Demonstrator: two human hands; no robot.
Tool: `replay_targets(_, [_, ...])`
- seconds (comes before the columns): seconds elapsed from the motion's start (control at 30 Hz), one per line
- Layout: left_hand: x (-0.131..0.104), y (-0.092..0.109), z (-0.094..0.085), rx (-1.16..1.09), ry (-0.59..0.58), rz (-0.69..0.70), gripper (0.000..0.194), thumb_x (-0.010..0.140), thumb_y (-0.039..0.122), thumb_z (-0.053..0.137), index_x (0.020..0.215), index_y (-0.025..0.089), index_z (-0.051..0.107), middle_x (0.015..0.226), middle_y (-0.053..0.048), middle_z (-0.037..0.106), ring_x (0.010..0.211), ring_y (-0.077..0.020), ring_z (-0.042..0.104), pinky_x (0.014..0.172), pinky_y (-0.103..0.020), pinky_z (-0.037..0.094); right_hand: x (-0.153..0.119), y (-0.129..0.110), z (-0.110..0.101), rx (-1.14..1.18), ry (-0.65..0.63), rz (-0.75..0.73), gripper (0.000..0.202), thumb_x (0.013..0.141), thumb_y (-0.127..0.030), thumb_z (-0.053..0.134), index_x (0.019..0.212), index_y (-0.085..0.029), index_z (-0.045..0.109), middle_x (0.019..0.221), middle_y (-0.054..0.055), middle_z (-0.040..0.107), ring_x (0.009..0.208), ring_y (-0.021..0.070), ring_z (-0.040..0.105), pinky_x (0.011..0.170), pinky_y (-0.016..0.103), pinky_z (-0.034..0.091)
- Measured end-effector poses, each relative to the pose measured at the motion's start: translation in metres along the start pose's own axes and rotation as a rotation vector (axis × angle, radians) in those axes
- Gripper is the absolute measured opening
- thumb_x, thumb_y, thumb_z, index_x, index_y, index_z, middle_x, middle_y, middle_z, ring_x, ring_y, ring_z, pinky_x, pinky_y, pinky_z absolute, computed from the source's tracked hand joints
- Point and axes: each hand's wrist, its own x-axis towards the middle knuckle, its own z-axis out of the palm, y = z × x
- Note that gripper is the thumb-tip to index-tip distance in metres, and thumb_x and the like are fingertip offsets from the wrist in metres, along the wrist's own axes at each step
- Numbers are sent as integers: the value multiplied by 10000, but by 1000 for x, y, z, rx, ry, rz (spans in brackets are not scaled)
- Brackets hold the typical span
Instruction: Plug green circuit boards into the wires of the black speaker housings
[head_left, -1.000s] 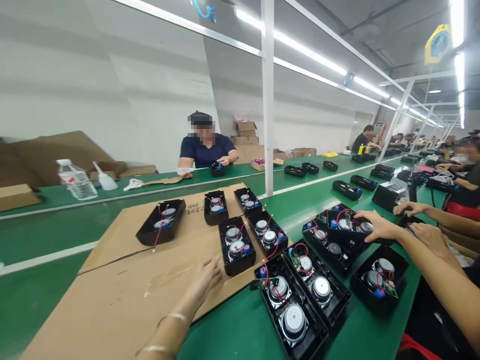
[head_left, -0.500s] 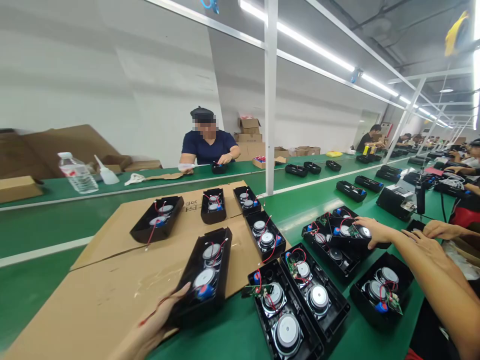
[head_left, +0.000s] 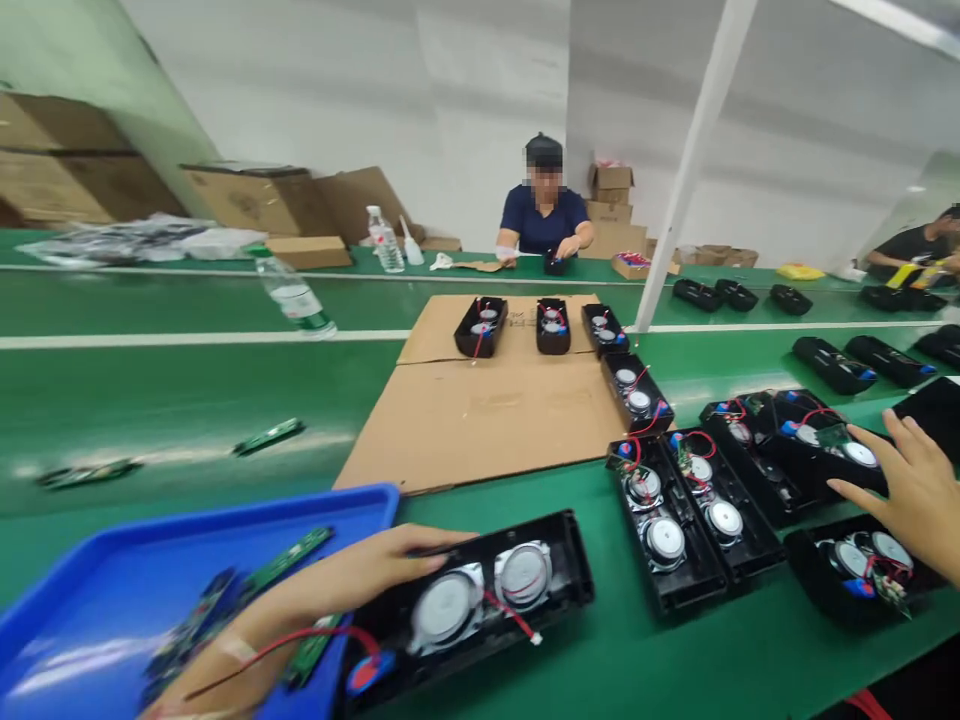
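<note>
My left hand (head_left: 390,565) is closed on the long edge of a black speaker housing (head_left: 480,600) with two round speakers. This housing is tilted over the blue tray's right edge, with red wires and a blue-and-red part at its near end. My right hand (head_left: 911,490) reaches in at the right, thumb and forefinger around the end of another speaker housing (head_left: 817,435), which lies across others. Green circuit boards (head_left: 289,560) lie in the blue tray (head_left: 360,505). Two housings (head_left: 667,540) stand side by side between my hands, and one more (head_left: 847,560) is below my right hand.
Several housings stand on a cardboard sheet (head_left: 480,420) and its right edge. Loose circuit boards (head_left: 270,437) and a tilted bottle (head_left: 296,295) are at left. Across the green bench sits a co-worker (head_left: 544,215). A white post (head_left: 694,160) rises at right.
The view has swung left, bringing the blue tray into sight. My left hand has taken its housing from above the cardboard toward the tray and turned it sideways. My right hand stays at its housing.
</note>
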Motion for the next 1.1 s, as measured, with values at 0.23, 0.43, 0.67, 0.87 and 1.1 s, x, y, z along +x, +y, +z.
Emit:
replay_targets(0.23, [40,-23,14,-92,-115,170,240,839,260,582,1047,193,683,1122,-28,702,1067,-255,610,967,-419,435,-24,-211,-10,592,136,-318,218,864,-151,552,1060,-231,601,1073,80,637,1059,228,564,901,399,474])
replay_targets(0.43, [47,-43,-6,-40,144,140,208,876,292,571,1037,169,620,1076,-59,649,934,-199,632,820,-408,526,-32,-360,37,936,-112,-415,276,872,-148,493,1136,-211,541,1031,79,649,942,222,571,793,385,524])
replay_targets(0.67, [22,-116,-134,126,859,-256,325,878,309,561,1173,175,542,1223,-91,560,1043,-242,578,863,-467,492,-25,-443,54,1047,-220,-379,391,815,-95,467,1192,-185,522,872,77,649,758,223,555,659,381,491])
replay_targets(0.87, [22,-157,-196,206,1025,-458,353,869,299,575,1197,177,529,1275,-98,529,1101,-264,547,902,-501,463,-14,-422,60,1490,-306,138,151,859,-210,520,815,-218,665,755,47,648,746,184,589,659,298,500])
replay_targets(1.1, [34,-141,-189,13,937,-481,308,867,309,581,1142,173,564,1203,-91,579,1060,-252,577,866,-468,488,-18,-409,66,1674,-564,712,320,722,-475,704,813,-170,673,760,85,699,674,207,658,631,310,537])
